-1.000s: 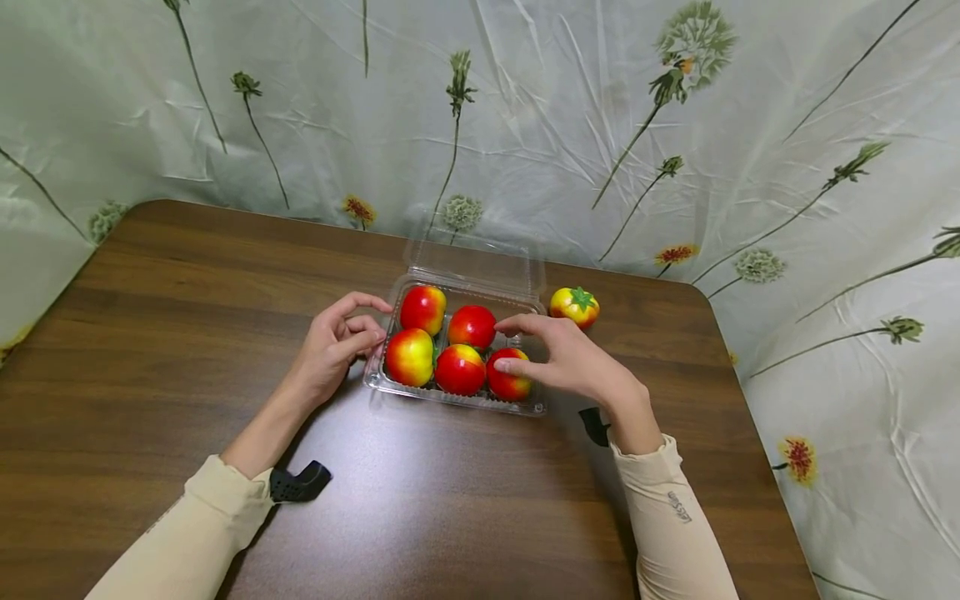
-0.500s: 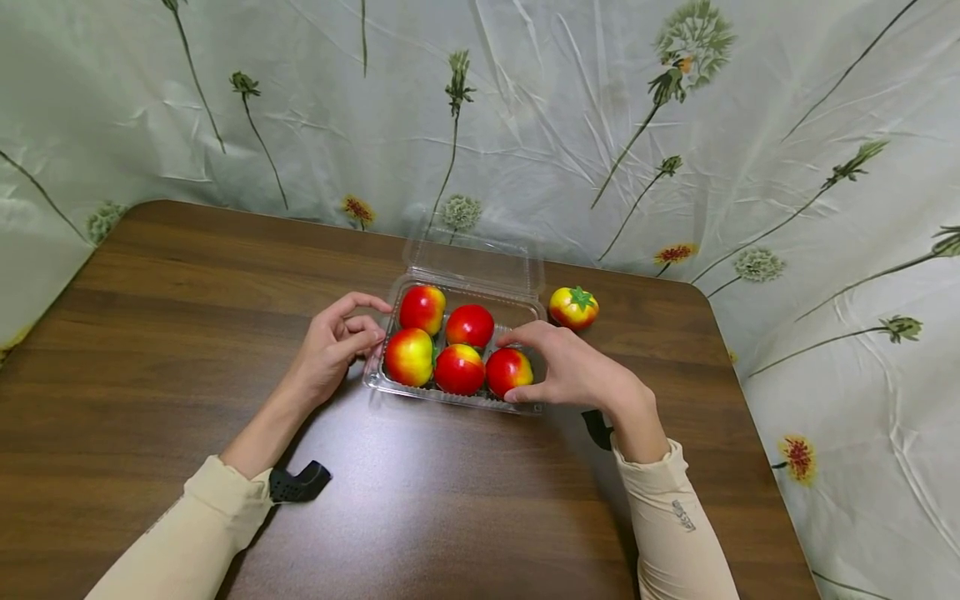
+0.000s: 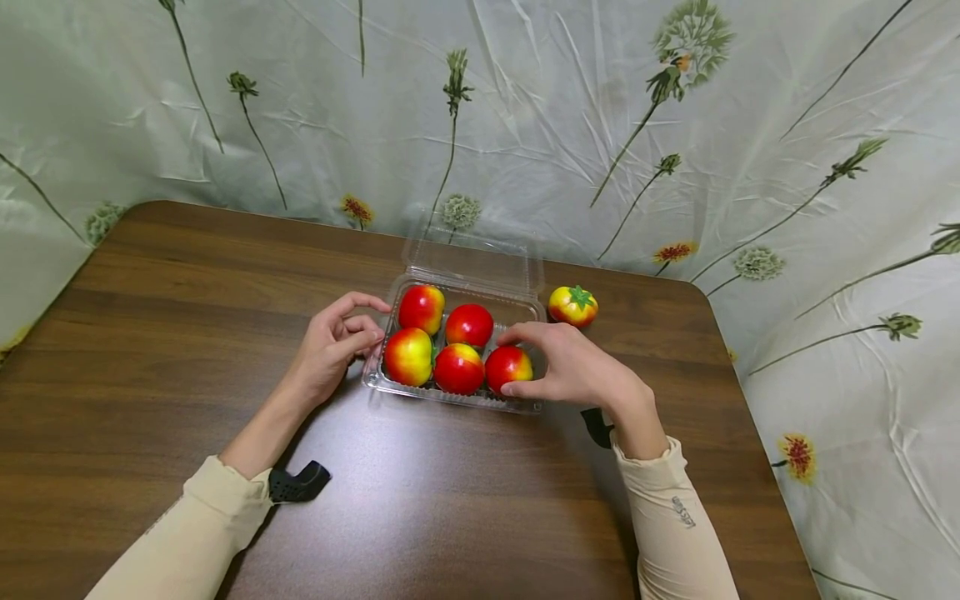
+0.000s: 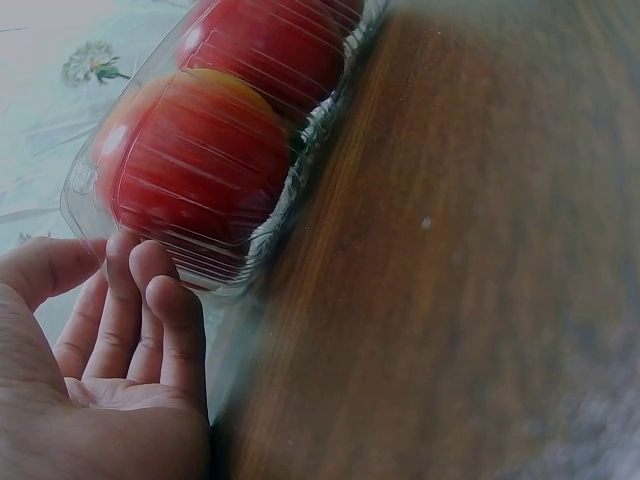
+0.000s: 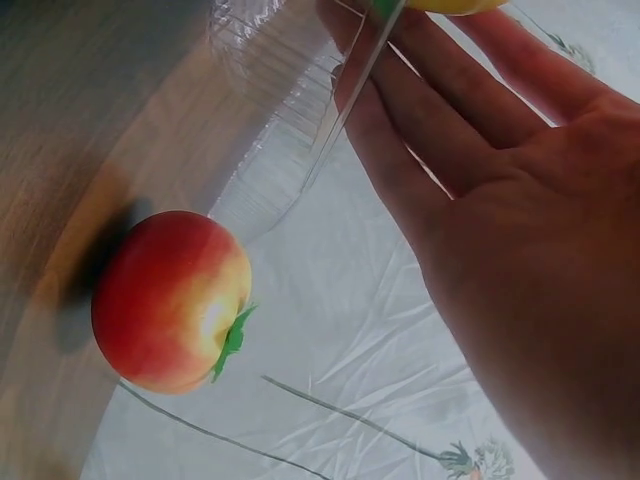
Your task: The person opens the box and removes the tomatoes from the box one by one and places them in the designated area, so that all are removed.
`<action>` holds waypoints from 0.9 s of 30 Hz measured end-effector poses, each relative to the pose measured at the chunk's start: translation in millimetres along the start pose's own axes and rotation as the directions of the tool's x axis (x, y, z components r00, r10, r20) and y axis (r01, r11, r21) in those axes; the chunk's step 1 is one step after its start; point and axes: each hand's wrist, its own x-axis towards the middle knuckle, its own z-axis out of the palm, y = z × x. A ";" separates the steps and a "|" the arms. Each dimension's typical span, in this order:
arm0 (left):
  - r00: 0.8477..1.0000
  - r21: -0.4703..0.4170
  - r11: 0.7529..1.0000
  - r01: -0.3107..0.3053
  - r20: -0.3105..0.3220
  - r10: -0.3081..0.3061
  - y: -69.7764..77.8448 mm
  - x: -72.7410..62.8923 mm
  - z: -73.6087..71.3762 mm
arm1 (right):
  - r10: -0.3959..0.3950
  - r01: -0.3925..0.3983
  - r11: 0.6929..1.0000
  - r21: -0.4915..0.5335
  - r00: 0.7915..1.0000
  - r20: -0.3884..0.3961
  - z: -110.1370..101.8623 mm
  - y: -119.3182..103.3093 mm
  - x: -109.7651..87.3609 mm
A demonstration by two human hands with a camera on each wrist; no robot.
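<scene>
A clear plastic container (image 3: 457, 399) holds several glossy red and yellow tomatoes, with its back right place bare. At its left end, my left hand (image 3: 326, 354) pinches the rim between thumb and fingers; the left wrist view shows these fingertips at the container's corner (image 4: 85, 185). My right hand (image 3: 581, 367) holds the front right tomato (image 3: 508, 369), its thumb in front and fingers behind. In the right wrist view the fingers reach past the clear wall, and only a yellow sliver of that tomato (image 5: 455, 4) shows.
Another tomato (image 3: 573, 306) with a green leafy cap stands on the wooden table (image 3: 225, 275), right of the container. The clear lid (image 3: 476, 258) stands raised at the back, near the flowered curtain (image 3: 525, 125).
My right hand has shifted slightly down and right, its fingers leaving the back middle tomato and settling round the front right one. My left hand stays on the rim.
</scene>
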 end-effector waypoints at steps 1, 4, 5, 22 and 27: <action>1.000 0.001 1.000 0.000 0.000 0.000 -0.1 0.0 -0.1 | 0.001 -0.001 1.000 0.001 1.000 -0.005 0.1 0.0 -0.2; 1.000 0.001 1.000 0.001 0.002 -0.001 -0.4 -0.1 -0.4 | 0.006 -0.006 1.000 0.000 1.000 -0.006 0.2 -0.5 -0.6; 1.000 0.001 1.000 0.002 0.003 -0.002 -0.4 -0.1 -0.5 | 0.006 -0.006 1.000 -0.002 1.000 -0.002 0.3 -0.7 -0.6; 1.000 -0.007 1.000 0.003 0.004 -0.003 -0.6 -0.2 -0.8 | 0.032 -0.034 0.998 0.046 0.998 0.053 -2.3 0.2 -1.1; 1.000 -0.011 1.000 0.003 0.004 -0.003 -1.1 0.2 -0.9 | 0.019 -0.018 0.996 0.090 1.000 -0.004 -3.5 2.3 -1.8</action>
